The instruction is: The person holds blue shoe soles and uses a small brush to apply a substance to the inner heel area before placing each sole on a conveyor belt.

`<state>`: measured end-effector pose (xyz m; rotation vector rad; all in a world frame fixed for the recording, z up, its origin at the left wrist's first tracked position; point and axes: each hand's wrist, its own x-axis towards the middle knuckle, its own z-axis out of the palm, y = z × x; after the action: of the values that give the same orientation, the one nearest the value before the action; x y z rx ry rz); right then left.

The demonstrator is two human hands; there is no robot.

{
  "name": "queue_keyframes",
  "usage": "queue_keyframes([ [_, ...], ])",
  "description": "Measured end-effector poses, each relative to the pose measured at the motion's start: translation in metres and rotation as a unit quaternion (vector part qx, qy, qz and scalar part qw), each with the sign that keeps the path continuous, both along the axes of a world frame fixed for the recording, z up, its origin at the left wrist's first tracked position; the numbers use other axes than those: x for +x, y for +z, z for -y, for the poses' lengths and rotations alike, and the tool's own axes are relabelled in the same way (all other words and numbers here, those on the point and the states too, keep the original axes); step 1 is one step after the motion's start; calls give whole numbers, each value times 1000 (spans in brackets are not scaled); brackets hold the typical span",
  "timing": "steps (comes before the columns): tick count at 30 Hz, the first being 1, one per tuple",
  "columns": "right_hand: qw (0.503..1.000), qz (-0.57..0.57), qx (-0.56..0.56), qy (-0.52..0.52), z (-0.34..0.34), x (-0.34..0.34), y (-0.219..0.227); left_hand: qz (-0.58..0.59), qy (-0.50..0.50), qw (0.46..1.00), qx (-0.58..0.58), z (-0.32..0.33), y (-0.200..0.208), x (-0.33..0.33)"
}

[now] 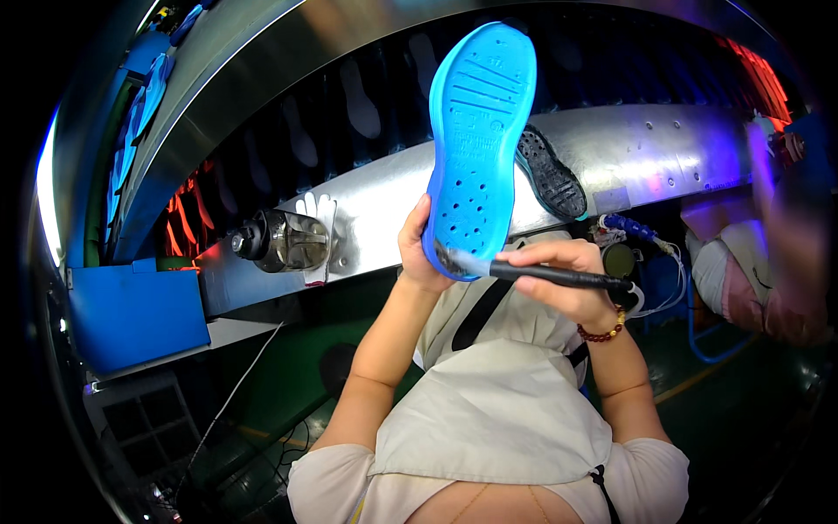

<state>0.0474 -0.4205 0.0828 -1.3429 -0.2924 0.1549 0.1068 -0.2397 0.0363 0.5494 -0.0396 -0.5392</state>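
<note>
My left hand [417, 251] grips a bright blue shoe sole [482, 144] by its heel end and holds it raised, toe pointing away. Grooves cross the forefoot of the sole, and small holes dot its heel area. In my right hand [578, 293] is a brush [563, 276] with a black handle and a thin tube at its rear end. The brush's bristle end meets the heel edge of the sole, close to my left fingers. Behind the blue sole, a black sole [554, 179] lies on the metal ledge [393, 196].
A dark-lidded clear bottle [292, 242] and a white glove [326, 229] rest on the ledge to the left. Beyond the ledge, several pale soles [358, 100] lie on a dark surface. A blue box [135, 314] stands at left. Another person [768, 253] sits at right, blurred.
</note>
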Motion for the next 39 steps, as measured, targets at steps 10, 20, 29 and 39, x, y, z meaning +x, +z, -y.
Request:
queue_keyframes([
  [10,972,158,-92,147,19,25,14,-10,-170,985,37,-21,14,14],
  [20,920,195,-183,287,42,41,45,-25,-273,930,245,-29,54,20],
  [29,900,221,-245,284,52,42,43,-14,-285,908,305,-49,54,18],
  [39,931,238,-209,179,61,33,31,-30,-123,965,228,-84,46,22],
])
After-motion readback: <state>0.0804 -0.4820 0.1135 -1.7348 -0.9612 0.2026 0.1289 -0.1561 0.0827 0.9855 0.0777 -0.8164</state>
